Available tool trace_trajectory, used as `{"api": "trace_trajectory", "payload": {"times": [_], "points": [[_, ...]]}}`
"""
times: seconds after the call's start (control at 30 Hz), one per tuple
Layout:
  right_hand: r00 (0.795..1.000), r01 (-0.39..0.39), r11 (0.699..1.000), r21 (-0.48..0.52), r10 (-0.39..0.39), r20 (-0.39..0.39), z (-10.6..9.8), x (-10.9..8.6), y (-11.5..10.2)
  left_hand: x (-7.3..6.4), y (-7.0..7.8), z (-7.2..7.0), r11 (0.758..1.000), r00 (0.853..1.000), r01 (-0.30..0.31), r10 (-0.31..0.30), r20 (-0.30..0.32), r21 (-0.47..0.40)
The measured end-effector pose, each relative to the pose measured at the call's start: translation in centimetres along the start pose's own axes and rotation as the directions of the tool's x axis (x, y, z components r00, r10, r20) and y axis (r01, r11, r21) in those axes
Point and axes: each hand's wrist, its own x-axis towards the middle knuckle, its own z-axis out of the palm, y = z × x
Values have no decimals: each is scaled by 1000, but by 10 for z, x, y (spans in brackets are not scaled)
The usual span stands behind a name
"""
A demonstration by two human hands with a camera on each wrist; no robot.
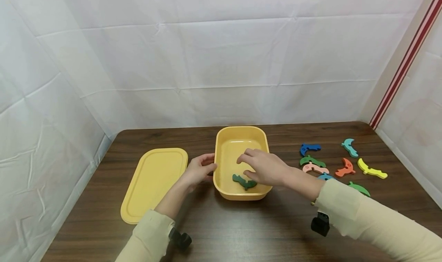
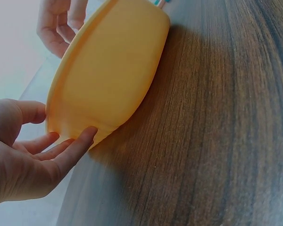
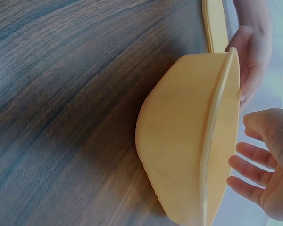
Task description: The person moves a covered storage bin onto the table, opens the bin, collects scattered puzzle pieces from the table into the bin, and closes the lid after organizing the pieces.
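Note:
A yellow rectangular tub [image 1: 241, 195] stands on the table with a dark green curved toy piece [image 1: 244, 182] lying on its floor. My left hand [image 1: 199, 170] touches the tub's left side. The left wrist view has its fingers [image 2: 75, 146] extended against the outer wall and the thumb at the rim. My right hand [image 1: 266, 166] hovers over the tub, fingers apart and loosely bent, just above and right of the green piece. The right wrist view also shows this right hand [image 3: 269, 165] beside the opening, with nothing between fingers and thumb.
A flat yellow lid [image 1: 155, 183] lies left of the tub. To the right are several curved toy pieces, including a blue [image 1: 309, 149], a turquoise [image 1: 350, 147], an orange [image 1: 345, 168] and a yellow one [image 1: 371, 169]. White sheeting [image 1: 221, 55] surrounds the wooden table [image 1: 228, 231].

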Motion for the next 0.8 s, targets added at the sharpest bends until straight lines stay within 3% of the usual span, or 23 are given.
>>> {"api": "trace_trajectory", "payload": {"times": [0.47, 0.8], "points": [[999, -47, 996, -81, 47, -13, -9, -28, 14, -1, 0, -1, 1000, 1000, -11, 11, 1, -1], [998, -31, 992, -121, 24, -57, -13, -51, 24, 0, -1, 0, 1000, 1000, -6, 6, 5, -6]]}}
